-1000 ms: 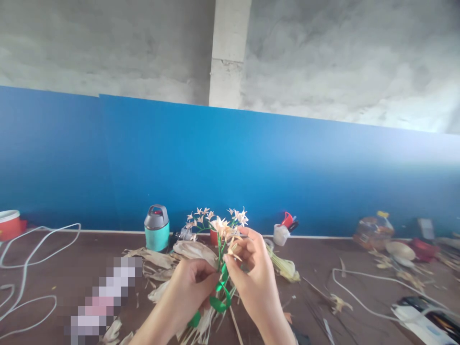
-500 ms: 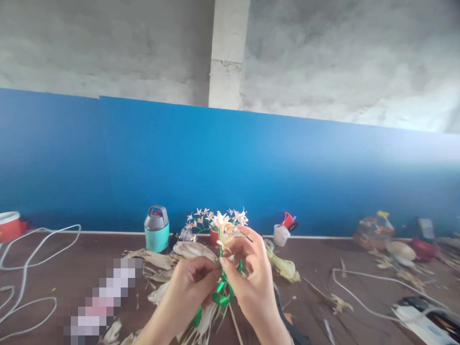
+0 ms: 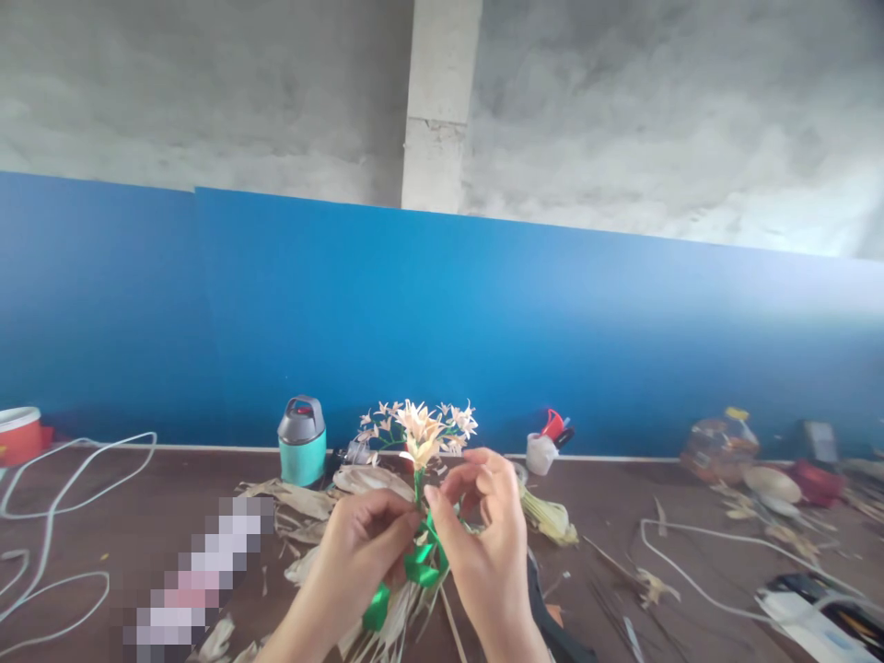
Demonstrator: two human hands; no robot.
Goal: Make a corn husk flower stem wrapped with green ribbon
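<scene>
An artificial flower with cream, pointed petals stands upright in front of me, its stem bound in green. My left hand pinches that stem low down between thumb and fingers. Shiny green ribbon hangs in loops below and between my hands, with another piece under the left wrist. Just right of the stem, my right hand is curved with thumb and fingers apart, its thumb tip close to the stem. The ribbon's upper end is partly hidden by my fingers.
Dried husks and pale stalks lie under and beyond my hands. Behind stand a teal jug, smaller flowers and a white cup with red-handled tools. A yellowish bundle lies right; white cables loop across the table.
My right hand has moved slightly right and down, off the flower and stem. More of the blossom and green-bound stem shows. The left hand keeps its pinch.
</scene>
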